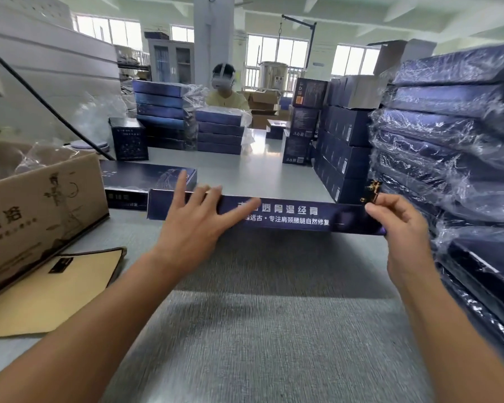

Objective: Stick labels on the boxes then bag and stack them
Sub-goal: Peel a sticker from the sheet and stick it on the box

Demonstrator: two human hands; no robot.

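A worker is holding a box (297, 215) on edge over the surface (259, 315) — left hand (192, 228) spreading flat against its side, right hand (399, 228) pinching its end, likely presenting a face for labelling.

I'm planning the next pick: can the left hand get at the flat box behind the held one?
Probably yes: the left hand lies open on the held box, and the flat box sits just beyond its fingertips with its top uncovered.

A navy box (288, 215) is held over the grey table (259, 315); left hand (192, 225) spread flat against it; right hand (402, 228) pinching its end; bagged boxes (454, 146) stacked alongside.
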